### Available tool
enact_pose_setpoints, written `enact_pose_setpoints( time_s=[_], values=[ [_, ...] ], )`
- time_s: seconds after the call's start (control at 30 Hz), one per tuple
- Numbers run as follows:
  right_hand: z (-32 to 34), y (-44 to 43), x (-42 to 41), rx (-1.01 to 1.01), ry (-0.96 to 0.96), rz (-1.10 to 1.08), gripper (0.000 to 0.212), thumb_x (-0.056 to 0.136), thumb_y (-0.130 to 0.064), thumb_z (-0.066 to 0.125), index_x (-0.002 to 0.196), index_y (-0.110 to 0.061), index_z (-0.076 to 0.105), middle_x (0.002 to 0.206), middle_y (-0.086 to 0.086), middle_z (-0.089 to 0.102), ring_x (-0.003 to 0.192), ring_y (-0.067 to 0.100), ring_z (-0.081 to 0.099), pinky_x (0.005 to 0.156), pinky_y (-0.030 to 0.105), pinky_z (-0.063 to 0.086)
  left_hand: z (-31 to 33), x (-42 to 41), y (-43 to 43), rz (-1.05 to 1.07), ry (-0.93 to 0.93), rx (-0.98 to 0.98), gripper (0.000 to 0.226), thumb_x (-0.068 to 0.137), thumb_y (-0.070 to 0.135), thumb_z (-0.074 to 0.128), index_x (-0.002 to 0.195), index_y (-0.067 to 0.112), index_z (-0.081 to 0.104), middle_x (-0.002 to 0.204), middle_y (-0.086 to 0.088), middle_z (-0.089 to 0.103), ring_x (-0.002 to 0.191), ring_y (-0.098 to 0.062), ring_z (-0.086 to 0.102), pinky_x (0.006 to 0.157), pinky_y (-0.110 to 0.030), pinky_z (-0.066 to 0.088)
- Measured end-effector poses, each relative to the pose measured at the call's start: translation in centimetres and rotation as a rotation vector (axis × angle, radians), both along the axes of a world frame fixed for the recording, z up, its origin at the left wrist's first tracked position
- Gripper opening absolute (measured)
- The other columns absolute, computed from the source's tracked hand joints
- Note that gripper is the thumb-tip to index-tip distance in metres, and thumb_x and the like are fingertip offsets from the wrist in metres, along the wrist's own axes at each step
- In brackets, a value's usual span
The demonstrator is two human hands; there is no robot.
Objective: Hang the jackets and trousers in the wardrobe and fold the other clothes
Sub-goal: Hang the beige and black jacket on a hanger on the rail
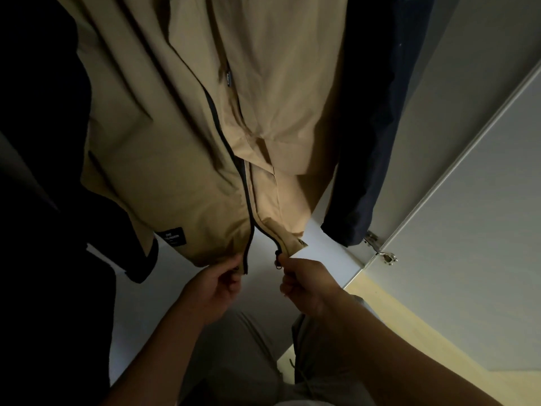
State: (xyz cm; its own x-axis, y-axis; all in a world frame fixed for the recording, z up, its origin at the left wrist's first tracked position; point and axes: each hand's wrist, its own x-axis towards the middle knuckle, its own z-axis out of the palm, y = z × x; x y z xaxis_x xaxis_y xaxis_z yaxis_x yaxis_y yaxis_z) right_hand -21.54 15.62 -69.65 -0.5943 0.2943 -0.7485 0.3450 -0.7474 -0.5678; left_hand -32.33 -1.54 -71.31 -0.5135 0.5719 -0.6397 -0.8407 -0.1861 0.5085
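Hanging tan jacket [181, 127], its hem pinched by both hands [216, 285]

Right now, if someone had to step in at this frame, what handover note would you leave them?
Left hand: grips the tan jacket at the hem of its left front, by the zip teeth.
Right hand: pinches the zip pull at the bottom of the right front.
Things: the tan jacket hangs in the wardrobe between a navy jacket on its right and a dark garment on its left.
Done: these are hung.
Left: probably joining and closing the zip, as the fronts are apart at the hem. Trousers and clothes to fold are out of view.
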Motion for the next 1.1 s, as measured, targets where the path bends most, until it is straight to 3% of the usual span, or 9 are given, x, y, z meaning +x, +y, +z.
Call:
enact_pose_setpoints(
  time_s=[0.07,0.2,0.33,0.47,0.53,0.67,0.83,0.93,1.1],
  values=[
    [0.3,0.1,0.6,-0.035,0.062,0.014,0.023,0.092,-0.006,0.067,0.114,0.0,0.065,0.058,0.001,0.04,0.045,0.011,0.036,0.045,0.028,0.036,1.0,0.7,0.0,0.019,-0.009,0.023,0.008,0.068,0.007,0.084,0.073,0.01,0.078,0.07,-0.003,0.062,0.057,-0.01,0.06,0.048,-0.021,0.05],
    [1.2,-0.5,1.3,-0.075,0.162,0.069,0.015,0.096,-0.009,0.062,0.109,-0.003,0.067,0.062,-0.001,0.038,0.047,0.009,0.033,0.046,0.025,0.032,2.4,1.6,0.5,-0.017,0.077,0.076,0.039,0.05,0.006,0.099,0.084,0.008,0.081,0.083,-0.006,0.069,0.067,-0.011,0.066,0.059,-0.022,0.056],
    [2.0,-1.3,1.4,-0.08,0.194,0.081,0.013,0.098,-0.011,0.061,0.108,-0.004,0.065,0.06,-0.003,0.038,0.046,0.008,0.032,0.045,0.023,0.032,3.4,2.1,2.3,0.053,0.175,0.025,0.014,0.069,0.004,0.081,0.081,0.012,0.082,0.087,-0.004,0.075,0.076,-0.01,0.072,0.066,-0.021,0.057],
    [2.7,-2.0,1.2,-0.046,0.188,0.052,0.006,0.096,-0.009,0.063,0.1,-0.005,0.064,0.056,-0.003,0.039,0.044,0.008,0.034,0.044,0.024,0.033,4.0,2.5,3.1,0.05,0.375,-0.115,0.006,0.075,0.021,0.08,0.08,0.021,0.082,0.085,0.002,0.075,0.075,-0.008,0.07,0.067,-0.023,0.056],
    [3.0,-2.2,1.1,-0.031,0.184,0.029,0.005,0.096,-0.008,0.064,0.091,-0.007,0.061,0.054,-0.003,0.038,0.043,0.008,0.034,0.043,0.024,0.031,3.9,2.7,3.1,0.059,0.464,-0.176,0.009,0.081,0.025,0.078,0.088,0.02,0.081,0.09,0.0,0.076,0.079,-0.01,0.07,0.068,-0.024,0.056],
    [3.4,-2.7,1.1,-0.026,0.18,0.02,0.009,0.096,-0.007,0.063,0.088,-0.009,0.059,0.055,-0.002,0.036,0.044,0.009,0.032,0.045,0.025,0.03,4.1,3.0,3.4,0.125,0.529,-0.096,0.039,0.083,0.023,0.077,0.116,0.003,0.072,0.113,-0.011,0.075,0.101,-0.021,0.072,0.079,-0.025,0.058],
    [3.8,-3.1,1.1,-0.03,0.177,0.017,0.008,0.096,-0.007,0.063,0.089,-0.007,0.06,0.057,-0.002,0.034,0.046,0.009,0.03,0.047,0.026,0.028,3.9,2.9,3.5,0.21,0.58,-0.102,0.028,0.086,0.014,0.077,0.111,0.003,0.074,0.111,-0.013,0.075,0.101,-0.024,0.073,0.078,-0.025,0.058],
    [3.9,-3.3,1.0,-0.029,0.16,0.01,0.005,0.096,-0.007,0.064,0.092,-0.006,0.061,0.055,-0.002,0.035,0.046,0.009,0.031,0.047,0.026,0.028,3.9,3.2,3.7,0.239,0.615,-0.119,0.036,0.082,0.015,0.078,0.113,-0.002,0.072,0.11,-0.015,0.075,0.099,-0.026,0.073,0.076,-0.025,0.058],
    [3.9,-3.5,0.9,-0.052,0.156,-0.003,0.01,0.097,-0.007,0.063,0.087,-0.008,0.061,0.054,-0.003,0.035,0.044,0.009,0.03,0.046,0.026,0.029,3.5,3.4,3.8,0.25,0.675,-0.145,0.029,0.085,0.003,0.076,0.114,-0.003,0.07,0.109,-0.017,0.075,0.097,-0.026,0.074,0.077,-0.025,0.058]
  ],
)
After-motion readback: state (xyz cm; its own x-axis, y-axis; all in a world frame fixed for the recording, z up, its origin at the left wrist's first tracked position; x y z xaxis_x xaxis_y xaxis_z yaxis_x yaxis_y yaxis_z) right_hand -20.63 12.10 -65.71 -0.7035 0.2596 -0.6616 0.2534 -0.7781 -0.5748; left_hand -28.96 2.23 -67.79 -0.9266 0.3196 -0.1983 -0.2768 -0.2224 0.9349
